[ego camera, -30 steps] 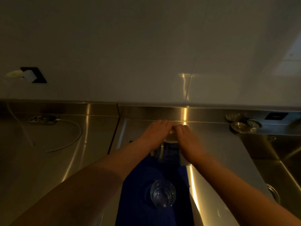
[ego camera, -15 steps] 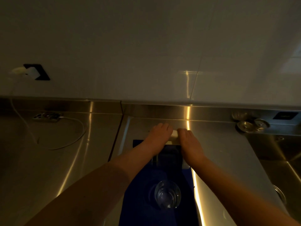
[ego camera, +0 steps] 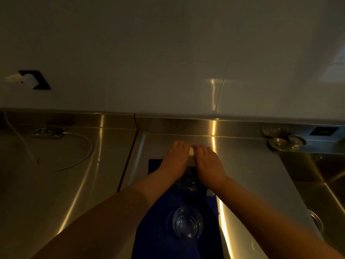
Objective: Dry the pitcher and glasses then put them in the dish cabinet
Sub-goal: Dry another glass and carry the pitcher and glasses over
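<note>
Dim steel counter | left hand and right hand side by side, fingers curled on pale cloth | glass on blue mat nearer than hands; another, indistinct, beneath wrists | step: likely fetching cloth, drying unstarted | next: bring cloth to glass.

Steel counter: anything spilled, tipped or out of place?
Nothing stands out. The clear drinking glass stands on the blue cloth; no spill shows. Both hands meet over a small pale object, too dim to identify.
</note>
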